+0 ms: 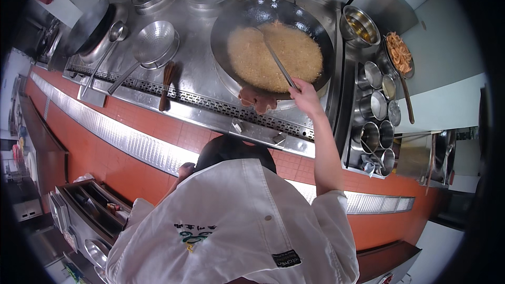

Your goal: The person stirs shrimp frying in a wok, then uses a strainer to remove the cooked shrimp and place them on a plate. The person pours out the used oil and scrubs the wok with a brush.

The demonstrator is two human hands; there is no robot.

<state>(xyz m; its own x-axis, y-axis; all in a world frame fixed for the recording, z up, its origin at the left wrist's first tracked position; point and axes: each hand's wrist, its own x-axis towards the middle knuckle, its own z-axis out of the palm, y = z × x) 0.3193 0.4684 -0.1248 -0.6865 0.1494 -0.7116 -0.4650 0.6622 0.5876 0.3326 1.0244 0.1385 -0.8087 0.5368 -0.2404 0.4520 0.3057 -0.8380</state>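
Note:
My right hand (pixel 304 95) grips the metal handle of a ladle (pixel 279 62). Its far end dips into bubbling, light-brown frying oil (pixel 276 57) inside a large black wok (pixel 324 43). Foam covers most of the liquid and hides the ladle's bowl. Some orange bits show at the foam's far edge. A folded brown cloth (pixel 258 100) lies against the wok's near rim, left of my right hand. Down by my left side, my left hand (pixel 185 170) is small in view and partly hidden by my white jacket; its fingers cannot be made out.
Left of the wok lie a perforated strainer (pixel 154 41), a bamboo brush (pixel 167 85) and another ladle (pixel 103 57). A second wok (pixel 88 27) steams farther left. To the right stand an oil bowl (pixel 360 27), fried shrimp (pixel 399 53) in a strainer and several metal seasoning pots (pixel 373 104).

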